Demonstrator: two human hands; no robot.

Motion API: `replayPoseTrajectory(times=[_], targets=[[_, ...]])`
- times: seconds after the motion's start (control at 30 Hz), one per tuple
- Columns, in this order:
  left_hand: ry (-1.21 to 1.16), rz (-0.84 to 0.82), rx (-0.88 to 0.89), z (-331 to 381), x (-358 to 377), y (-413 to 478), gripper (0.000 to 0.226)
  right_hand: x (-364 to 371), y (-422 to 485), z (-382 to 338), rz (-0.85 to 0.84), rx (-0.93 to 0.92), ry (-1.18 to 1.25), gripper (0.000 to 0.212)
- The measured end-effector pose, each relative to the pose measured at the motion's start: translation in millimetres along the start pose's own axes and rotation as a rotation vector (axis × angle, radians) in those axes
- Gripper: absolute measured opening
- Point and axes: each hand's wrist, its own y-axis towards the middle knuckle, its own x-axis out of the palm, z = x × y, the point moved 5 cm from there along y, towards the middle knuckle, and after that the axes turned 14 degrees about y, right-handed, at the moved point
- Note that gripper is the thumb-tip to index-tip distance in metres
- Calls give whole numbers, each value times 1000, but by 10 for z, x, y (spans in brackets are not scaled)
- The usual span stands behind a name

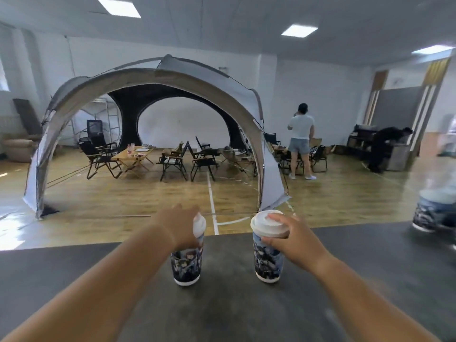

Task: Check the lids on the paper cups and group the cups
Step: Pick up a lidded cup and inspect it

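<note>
Two paper cups with blue printed artwork and white lids stand on a dark grey table. My left hand grips the top of the left cup, covering most of its lid. My right hand holds the right cup at its rim, thumb under the lid edge and a finger resting on the white lid. A third cup of the same print stands blurred at the table's far right edge.
Beyond the table's far edge is a wooden floor with a large grey arched tent, folding chairs and a low table inside. A person stands at the back and another bends over at the right.
</note>
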Motion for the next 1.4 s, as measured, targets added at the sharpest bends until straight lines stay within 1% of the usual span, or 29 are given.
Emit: replayPoseTrajectory(times=[0.07,0.13,0.2,0.27,0.33,0.37,0.4,0.43,0.47,0.5,0.53,0.6,0.63,0.67,0.7,0.73,0.77,0.8,0.83,0.9,0.93,1.0,1.07,1.17,1.27,1.4], targets=[[-14,18,-10,10,24,1,81,0,-46,55,6,-2,-10,72],[5,37,-10,18,34,-6,88,-5,-72,96,15,17,7,88],[33,39,-5,42,37,-32,94,-15,-79,111,35,38,16,98],[65,33,-15,68,43,-62,99,-16,-75,130,65,48,29,97],[114,53,-38,105,31,-97,108,-3,-74,157,88,38,48,92],[111,117,-23,157,-9,-114,110,2,-74,167,95,30,57,89],[53,216,19,243,-62,-134,107,6,-72,184,101,24,68,89],[-76,315,76,361,-109,-154,100,17,-73,207,101,22,81,89],[-264,393,143,500,-160,-187,91,25,-79,228,100,21,91,90],[-463,431,201,659,-173,-207,82,34,-84,249,99,22,110,91],[-654,425,249,831,-147,-206,77,43,-85,276,96,27,139,92],[-1037,321,302,1156,18,-121,73,49,-101,315,55,36,224,90],[-1222,272,295,1283,116,-57,66,46,-120,317,24,37,288,87],[-1385,241,293,1383,191,2,54,45,-151,302,-7,49,366,82],[-1504,218,290,1466,249,54,38,43,-190,279,-27,75,452,80],[-1593,211,294,1526,280,83,26,26,-209,288,-23,99,547,83],[-1649,212,300,1568,310,109,20,-4,-211,297,14,118,618,91],[-1677,219,309,1595,321,112,20,-51,-185,331,83,137,649,93],[-1689,225,314,1620,354,133,22,-104,-140,363,159,141,684,84],[-1721,219,296,1636,395,176,24,-168,4,413,278,164,774,42],[-1735,216,287,1634,396,190,25,-170,81,429,306,206,796,27],[-1731,224,295,1637,410,232,25,-132,246,457,293,323,858,28],[-1705,234,318,1641,397,248,24,-73,359,474,237,433,923,27],[-1702,241,324,1643,408,280,24,-1,431,487,171,543,1018,17],[-1702,259,321,1647,426,293,25,15,435,500,164,549,1027,13],[-1697,282,333,1658,434,301,23,-48,376,531,267,445,1002,15]])
